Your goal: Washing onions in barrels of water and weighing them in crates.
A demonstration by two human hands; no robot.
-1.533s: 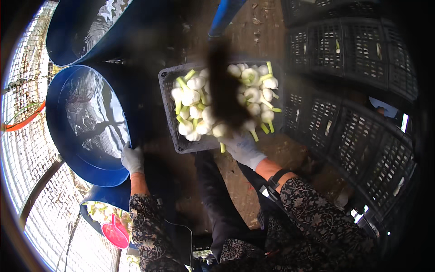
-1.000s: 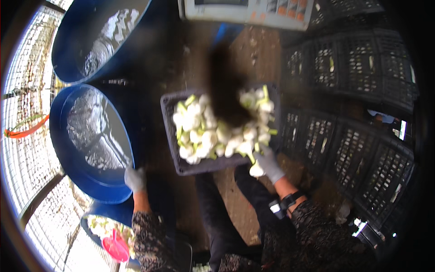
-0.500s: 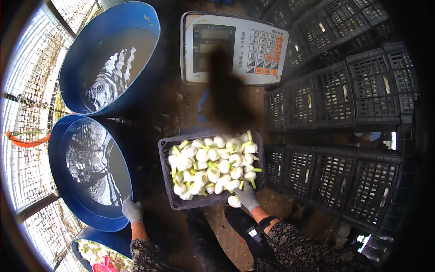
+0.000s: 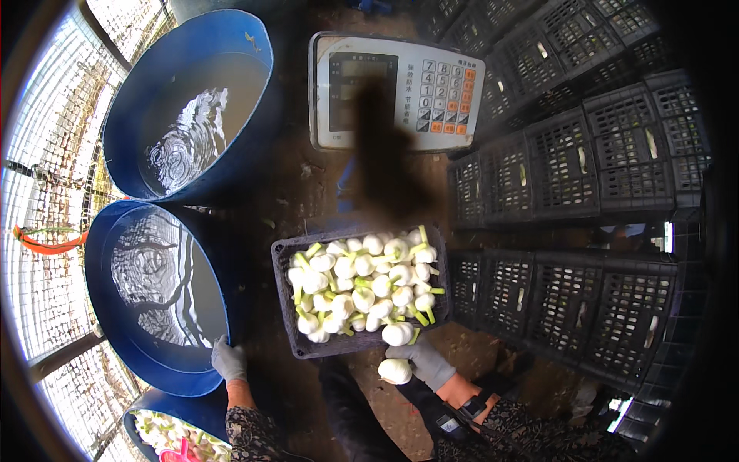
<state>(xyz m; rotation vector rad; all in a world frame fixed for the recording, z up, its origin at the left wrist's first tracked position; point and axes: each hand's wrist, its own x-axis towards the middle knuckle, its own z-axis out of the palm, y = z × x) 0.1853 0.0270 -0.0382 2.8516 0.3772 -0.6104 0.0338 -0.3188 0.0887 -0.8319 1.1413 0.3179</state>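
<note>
White garlic bulbs with green stems (image 4: 362,296) fill a black plastic crate (image 4: 283,296) on the scale in front of me. My right hand (image 4: 425,363), in a pale glove, is at the crate's near right corner, its fingers closed around a garlic bulb (image 4: 396,371) just outside the near edge. Another garlic bulb (image 4: 398,333) lies over that edge, close to my fingertips; whether they touch it I cannot tell. On the left, my gloved left hand (image 4: 228,360) is closed over the rim of a blue tub (image 4: 223,308) of water.
A second blue tub of water (image 4: 265,77) stands farther off; a third tub (image 4: 138,431) at the lower left holds garlic and a pink scoop (image 4: 178,453). The scale's display panel (image 4: 454,85) is beyond the crate. Stacked black crates (image 4: 562,169) line the right side.
My right hand has drawn back toward me from the crate with a garlic bulb. Another bulb now lies at the crate's near edge. My left hand stays on the tub rim.
</note>
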